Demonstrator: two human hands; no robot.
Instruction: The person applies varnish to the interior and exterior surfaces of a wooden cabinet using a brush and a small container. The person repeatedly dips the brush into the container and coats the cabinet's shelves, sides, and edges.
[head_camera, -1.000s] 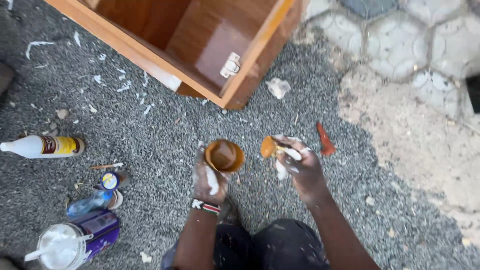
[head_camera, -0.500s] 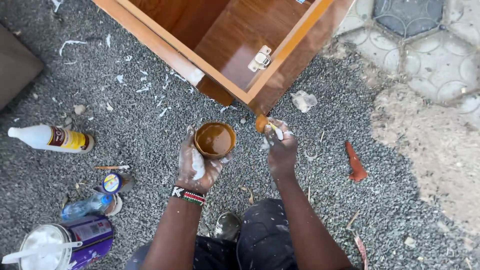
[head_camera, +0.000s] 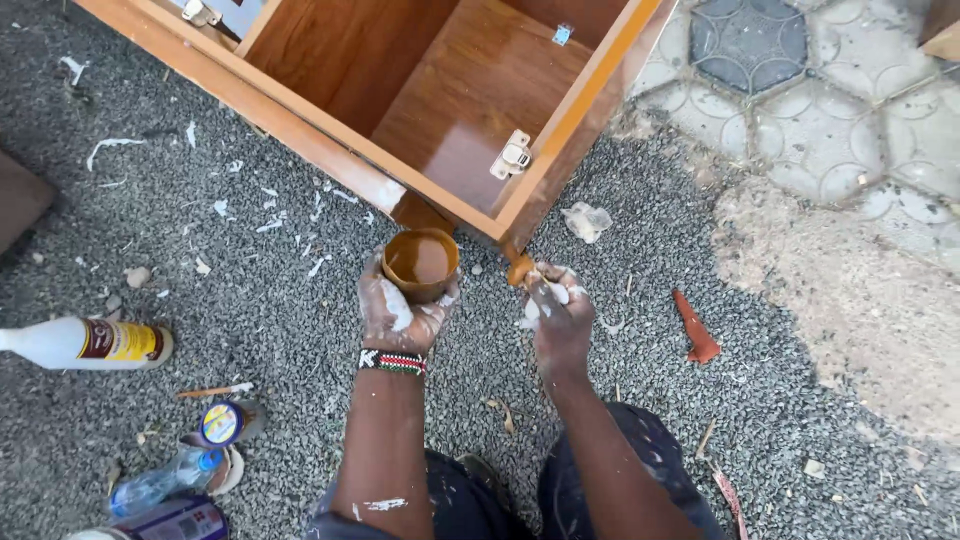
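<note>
My left hand (head_camera: 395, 312), smeared with white, holds a small round cup (head_camera: 421, 263) filled with brown paste. It wears a beaded wristband (head_camera: 392, 361). My right hand (head_camera: 556, 305) grips a small applicator with a brown-coated tip (head_camera: 519, 268), and that tip touches the lower corner of a varnished wooden cabinet (head_camera: 470, 110). The cabinet lies open on the gravel, with a metal hinge (head_camera: 512, 156) on its inner wall. The cup sits just below the cabinet's front edge.
On the gravel at left lie a white bottle with a yellow label (head_camera: 88, 343), a small tin (head_camera: 222, 424), a clear plastic bottle (head_camera: 160, 484) and a pencil (head_camera: 214, 391). A crumpled white scrap (head_camera: 586, 221) and a red shard (head_camera: 696, 329) lie right. Patterned paving (head_camera: 800, 110) is beyond.
Both hands have moved up toward the cabinet. The applicator tip now touches the cabinet's lower corner, and the cup is closer under its edge.
</note>
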